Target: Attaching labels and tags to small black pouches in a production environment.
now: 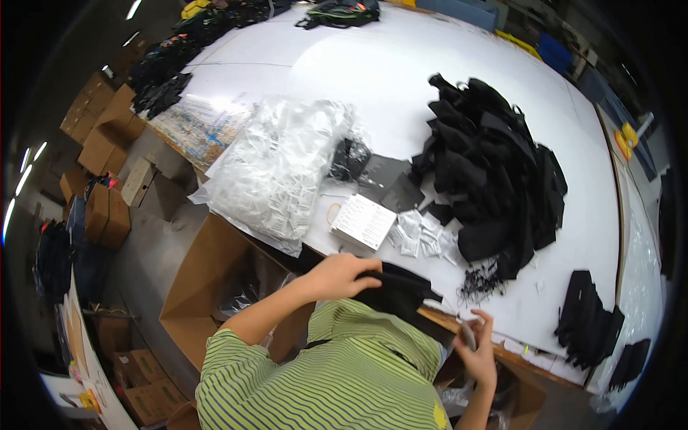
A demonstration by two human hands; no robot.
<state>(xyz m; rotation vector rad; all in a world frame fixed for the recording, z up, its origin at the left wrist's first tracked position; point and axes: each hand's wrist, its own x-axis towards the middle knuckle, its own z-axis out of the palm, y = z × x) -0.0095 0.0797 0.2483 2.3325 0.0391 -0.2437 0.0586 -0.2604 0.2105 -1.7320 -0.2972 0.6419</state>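
Note:
My left hand (341,276) is closed on a piece of black cloth (403,287) at the table's near edge. The cloth lies partly over that edge, and its full shape is hidden. To the right, my right hand (480,352) is raised just off the edge with its fingers curled. Between thumb and fingers is a small pale flat piece (468,334), too small to name for sure. Just beyond the hands lie a stack of printed white cards (363,221) and several small white packets (424,235). A little heap of thin black cords (483,282) sits to their right.
A big clear bag of white packets (276,168) stands left on the white table (387,64). A large pile of black cloth items (487,165) covers the right middle. More black pieces (589,319) lie at the right corner. Open cardboard boxes (193,272) stand below the near edge.

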